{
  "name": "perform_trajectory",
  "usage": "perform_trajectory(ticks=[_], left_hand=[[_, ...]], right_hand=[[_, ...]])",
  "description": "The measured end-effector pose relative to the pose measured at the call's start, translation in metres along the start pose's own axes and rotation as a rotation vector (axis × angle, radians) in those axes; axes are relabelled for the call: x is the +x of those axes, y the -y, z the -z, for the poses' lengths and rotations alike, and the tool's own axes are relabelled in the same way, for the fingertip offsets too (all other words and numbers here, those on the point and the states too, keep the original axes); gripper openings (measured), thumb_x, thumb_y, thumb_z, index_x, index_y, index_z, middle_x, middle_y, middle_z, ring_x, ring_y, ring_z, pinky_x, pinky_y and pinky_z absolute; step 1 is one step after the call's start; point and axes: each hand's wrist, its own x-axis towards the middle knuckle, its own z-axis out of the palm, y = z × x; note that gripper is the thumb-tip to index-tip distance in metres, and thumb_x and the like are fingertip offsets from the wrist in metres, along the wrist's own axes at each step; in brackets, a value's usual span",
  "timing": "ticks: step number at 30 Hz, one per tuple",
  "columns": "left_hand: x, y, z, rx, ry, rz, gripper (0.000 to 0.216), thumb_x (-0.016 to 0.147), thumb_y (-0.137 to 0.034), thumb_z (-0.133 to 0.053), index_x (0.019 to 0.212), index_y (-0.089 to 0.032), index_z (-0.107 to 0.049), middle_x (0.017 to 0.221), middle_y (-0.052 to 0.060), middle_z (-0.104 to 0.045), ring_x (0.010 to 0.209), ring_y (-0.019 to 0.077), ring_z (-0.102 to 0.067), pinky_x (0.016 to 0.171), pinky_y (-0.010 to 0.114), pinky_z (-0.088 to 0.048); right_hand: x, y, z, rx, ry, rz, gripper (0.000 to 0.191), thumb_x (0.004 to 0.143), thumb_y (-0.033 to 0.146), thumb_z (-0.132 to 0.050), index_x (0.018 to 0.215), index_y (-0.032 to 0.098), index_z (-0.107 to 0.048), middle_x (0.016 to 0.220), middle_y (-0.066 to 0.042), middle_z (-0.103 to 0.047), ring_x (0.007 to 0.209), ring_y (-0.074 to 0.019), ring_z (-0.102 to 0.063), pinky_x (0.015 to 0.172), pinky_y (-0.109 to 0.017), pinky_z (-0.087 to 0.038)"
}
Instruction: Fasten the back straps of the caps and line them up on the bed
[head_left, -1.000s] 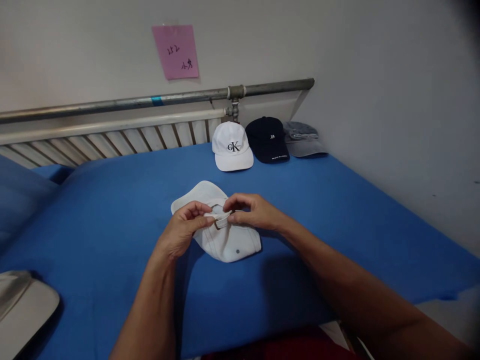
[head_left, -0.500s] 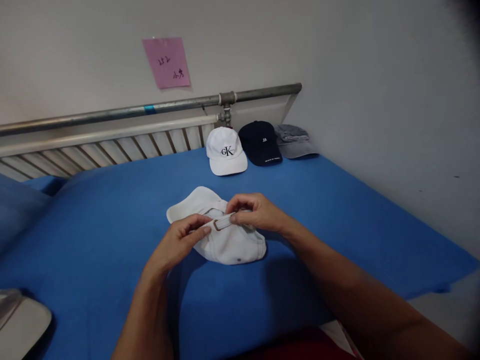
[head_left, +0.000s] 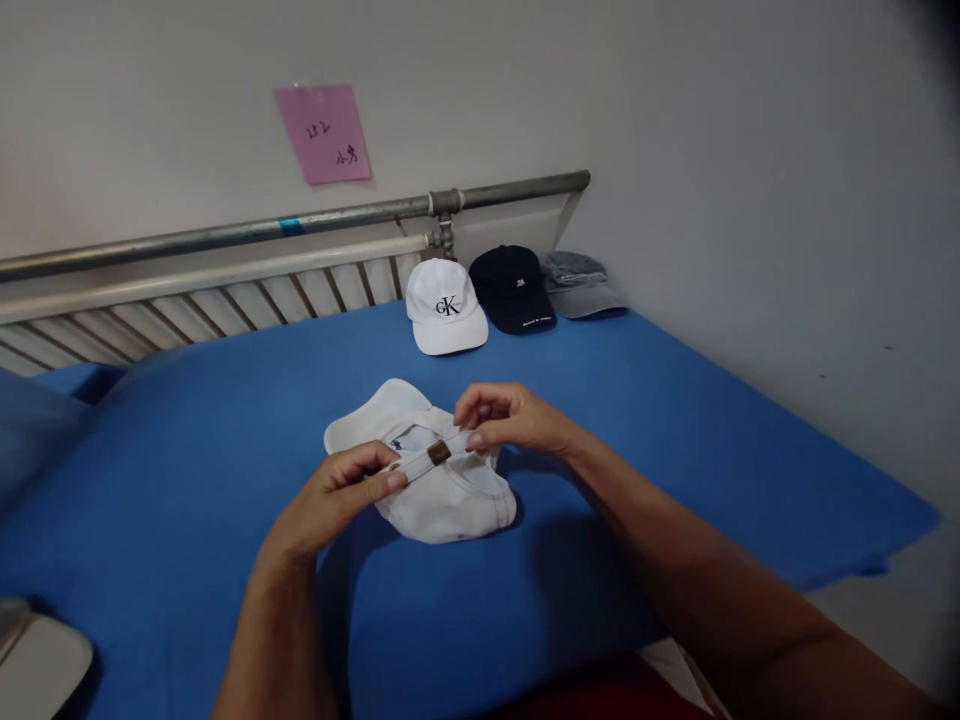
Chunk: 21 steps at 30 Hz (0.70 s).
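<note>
A white baseball cap [head_left: 450, 505] lies on the blue cloth in front of me, its brim [head_left: 379, 412] pointing to the far left. Across its back opening runs the adjusting strap with a brass buckle [head_left: 439, 453]. My left hand [head_left: 330, 500] pinches the strap's left end between thumb and fingers. At the right end, my right hand [head_left: 514, 418] grips the strap the same way, thumb in front. The buckle sits between the two hands. Part of the cap's far side is hidden behind the strap and fingers.
Against the back stand a white cap with black letters [head_left: 448, 308], a black cap [head_left: 513, 290] and a grey cap [head_left: 583, 285]. Behind them is a radiator [head_left: 247, 302] under a metal pipe [head_left: 360, 214]. A pale brim [head_left: 49, 660] shows at lower left.
The strap has turned so the buckle's brass face shows. My left hand has moved slightly left and down, and more of the strap is exposed between my hands.
</note>
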Motion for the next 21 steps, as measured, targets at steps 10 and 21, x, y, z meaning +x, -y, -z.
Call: perform_trajectory(ticks=[10, 21], left_hand=[[-0.007, -0.003, 0.005, 0.022, 0.165, 0.024, 0.021, 0.081, -0.037, -0.065, 0.079, -0.016, -0.067, 0.069, 0.000, -0.055, 0.066, 0.0116, -0.046, 0.061, 0.023, -0.035], [-0.018, 0.007, 0.011, -0.312, 0.277, -0.515, 0.018, 0.081, -0.035, -0.063, 0.080, -0.019, -0.069, 0.068, 0.004, -0.066, 0.068, 0.0207, -0.063, 0.070, 0.037, -0.049]], right_hand=[[-0.001, 0.001, -0.010, 0.111, 0.042, 0.045, 0.018, 0.062, 0.017, -0.075, 0.075, 0.016, -0.063, 0.062, 0.004, -0.063, 0.053, -0.0062, -0.054, 0.052, -0.018, -0.041], [0.018, -0.047, 0.005, -0.766, -0.056, 0.360, 0.046, 0.077, 0.008, -0.056, 0.119, 0.024, -0.060, 0.134, -0.009, -0.053, 0.125, -0.0221, -0.044, 0.104, -0.043, -0.031]])
